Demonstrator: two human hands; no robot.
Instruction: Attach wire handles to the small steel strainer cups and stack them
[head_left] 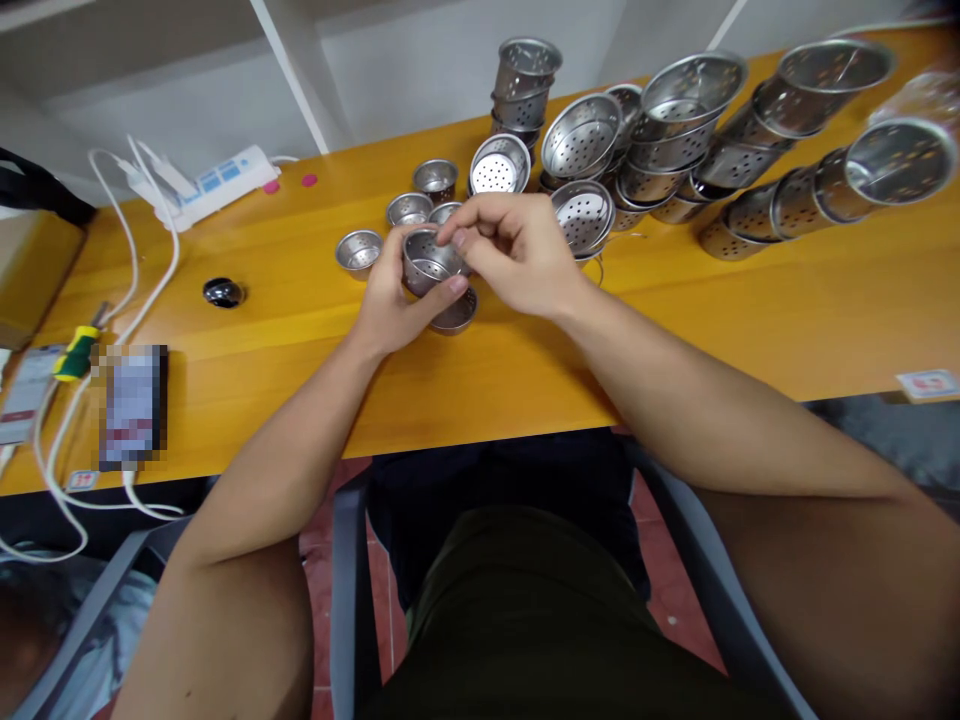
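Note:
My left hand is wrapped round a small perforated metal cup, its thumb along the near side. Above the rim of that cup, the thumb and forefinger of my right hand are pinched together; anything between them is too small to make out. Just below the held cup, a second metal cup is partly hidden by my left thumb. Several small cups stand close by, among them a shallow cup left of my left hand and a taller cup behind.
Stacks of larger perforated metal cups lean at the back right of the yellow table. To the left are a white power strip with cables, a black shiny object, a green-yellow screwdriver and a phone.

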